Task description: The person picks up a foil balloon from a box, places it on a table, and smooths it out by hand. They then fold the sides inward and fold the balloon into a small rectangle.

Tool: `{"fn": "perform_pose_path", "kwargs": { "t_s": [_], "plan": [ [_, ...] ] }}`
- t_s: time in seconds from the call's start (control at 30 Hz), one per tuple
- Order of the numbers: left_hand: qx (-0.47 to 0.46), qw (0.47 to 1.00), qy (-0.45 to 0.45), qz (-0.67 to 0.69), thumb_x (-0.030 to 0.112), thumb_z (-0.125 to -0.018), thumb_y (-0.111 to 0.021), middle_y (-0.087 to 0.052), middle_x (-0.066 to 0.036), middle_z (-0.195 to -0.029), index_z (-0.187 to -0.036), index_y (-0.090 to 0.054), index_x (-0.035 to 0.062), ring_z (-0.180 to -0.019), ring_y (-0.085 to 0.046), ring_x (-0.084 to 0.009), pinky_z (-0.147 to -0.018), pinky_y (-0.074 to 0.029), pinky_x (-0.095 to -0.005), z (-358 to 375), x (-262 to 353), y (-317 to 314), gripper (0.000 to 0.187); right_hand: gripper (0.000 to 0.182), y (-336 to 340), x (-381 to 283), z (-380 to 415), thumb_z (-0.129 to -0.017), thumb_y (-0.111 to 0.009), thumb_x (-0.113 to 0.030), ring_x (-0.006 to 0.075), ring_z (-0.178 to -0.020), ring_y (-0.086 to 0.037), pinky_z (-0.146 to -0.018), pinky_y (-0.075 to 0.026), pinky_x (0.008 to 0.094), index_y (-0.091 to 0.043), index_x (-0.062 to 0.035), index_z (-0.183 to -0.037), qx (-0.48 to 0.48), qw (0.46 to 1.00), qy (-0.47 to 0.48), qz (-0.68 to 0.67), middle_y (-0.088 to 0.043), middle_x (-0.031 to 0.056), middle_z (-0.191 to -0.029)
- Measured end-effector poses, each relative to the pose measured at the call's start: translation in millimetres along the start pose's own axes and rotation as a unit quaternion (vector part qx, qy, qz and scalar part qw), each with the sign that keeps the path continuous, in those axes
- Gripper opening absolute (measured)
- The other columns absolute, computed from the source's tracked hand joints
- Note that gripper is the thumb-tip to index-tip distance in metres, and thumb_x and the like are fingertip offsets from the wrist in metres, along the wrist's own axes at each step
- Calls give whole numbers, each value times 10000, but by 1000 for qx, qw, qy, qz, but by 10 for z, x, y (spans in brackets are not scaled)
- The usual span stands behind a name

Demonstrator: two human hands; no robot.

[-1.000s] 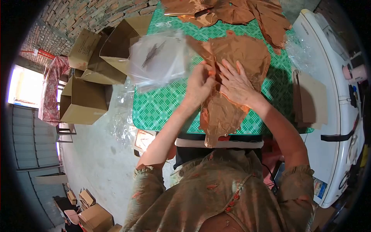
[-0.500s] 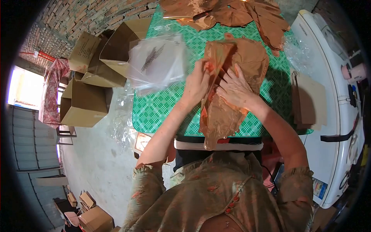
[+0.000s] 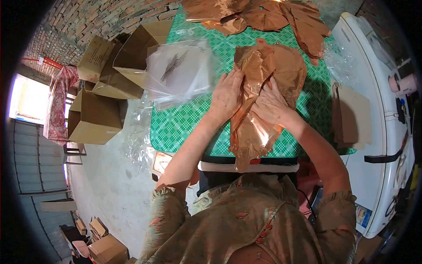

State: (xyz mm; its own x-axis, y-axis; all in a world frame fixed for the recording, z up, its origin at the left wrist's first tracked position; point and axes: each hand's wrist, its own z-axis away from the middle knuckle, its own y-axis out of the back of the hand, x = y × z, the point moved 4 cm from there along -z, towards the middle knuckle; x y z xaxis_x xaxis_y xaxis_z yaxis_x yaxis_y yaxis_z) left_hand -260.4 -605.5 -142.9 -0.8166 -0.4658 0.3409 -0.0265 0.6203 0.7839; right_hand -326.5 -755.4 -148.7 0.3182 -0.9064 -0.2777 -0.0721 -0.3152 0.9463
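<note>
On the surface, one foil piece lies straight before the person, plastic bags stacked to its left, more foil pieces beyond. Card sheets sit rightward, beside the fridge; boxes stand off left.

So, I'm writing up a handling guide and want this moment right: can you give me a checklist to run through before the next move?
1. Left hand in contact at the left edge of the copper-coloured foil piece: ok.
2. Right hand free of the folded foil: not ok, the foil seems to overlap part of it.
3. Whole foil piece on the green tabletop: not ok, its lower tip extends past the near edge.
4. Clear plastic sheets apart from the foil piece: ok, tabletop shows between them.
5. Layers under the fold lying smooth: cannot tell, they are hidden.
</note>
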Motion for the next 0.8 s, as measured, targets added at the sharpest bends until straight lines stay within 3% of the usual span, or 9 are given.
{"fn": "perform_pose_path", "kwargs": {
  "t_s": [0.1,0.17,0.27,0.37,0.47,0.6,0.73,0.8],
  "plan": [
    [5,1000,-2,-10,57,-903,-616,-609,-256,-1434,-1390,-547,-45,-1391,-537,-422,-1197,-380,-556,-31,-3,20,502,599,3,26,-19,-1083,-380,-431,340,-1598,-226,-1301,48,638,-503,-96,-1565,-83,995,-14,46,-465,155,-1623],
    [24,1000,-9,-12,71,-917,-616,-610,-251,-1438,-1382,-555,-42,-1384,-543,-421,-1196,-377,-557,-75,-4,89,483,602,19,18,-7,-1088,-374,-444,340,-1602,-220,-1300,49,642,-513,-93,-1556,-54,998,-3,34,-476,156,-1615],
    [17,1000,19,-4,101,-987,-580,-602,-218,-1483,-1450,-547,39,-1450,-505,-405,-1241,-349,-534,-136,-96,84,469,602,-17,34,6,-1093,-370,-453,337,-1606,-212,-1299,52,646,-523,-85,-1544,-22,999,10,38,-479,148,-1614],
    [0,1000,22,-8,183,-1043,-563,-597,-207,-1497,-1440,-560,36,-1453,-504,-399,-1244,-345,-530,-184,-151,16,423,596,-27,34,10,-1092,-374,-446,336,-1601,-223,-1301,46,643,-529,-82,-1538,-1,999,14,33,-482,144,-1610],
    [36,999,10,-22,221,-1044,-592,-637,-232,-1422,-1346,-626,-31,-1371,-558,-401,-1179,-394,-518,-210,-153,-64,395,589,-21,34,13,-1073,-402,-417,345,-1578,-264,-1303,22,639,-531,-70,-1531,-7,1000,12,28,-502,155,-1587],
    [12,998,26,-47,309,-1089,-547,-584,-198,-1524,-1446,-584,8,-1450,-512,-389,-1238,-351,-531,-148,-138,-100,468,594,-14,49,0,-1008,-484,-361,362,-1534,-329,-1303,-16,629,-543,-36,-1502,-49,998,-6,40,-541,173,-1539],
    [5,998,25,-52,332,-1091,-537,-573,-201,-1537,-1447,-591,5,-1465,-495,-386,-1240,-344,-527,-142,-116,-81,486,611,-53,73,4,-955,-549,-338,361,-1519,-349,-1301,-45,621,-546,-19,-1476,-2,999,17,49,-555,171,-1521],
    [1,998,21,-56,344,-1093,-524,-564,-202,-1546,-1448,-589,-1,-1475,-482,-386,-1244,-337,-524,-130,-114,-95,500,565,-33,48,37,-1011,-534,-340,345,-1522,-343,-1304,-81,583,-545,-44,-1493,22,998,26,58,-549,154,-1525]
  ]
}}
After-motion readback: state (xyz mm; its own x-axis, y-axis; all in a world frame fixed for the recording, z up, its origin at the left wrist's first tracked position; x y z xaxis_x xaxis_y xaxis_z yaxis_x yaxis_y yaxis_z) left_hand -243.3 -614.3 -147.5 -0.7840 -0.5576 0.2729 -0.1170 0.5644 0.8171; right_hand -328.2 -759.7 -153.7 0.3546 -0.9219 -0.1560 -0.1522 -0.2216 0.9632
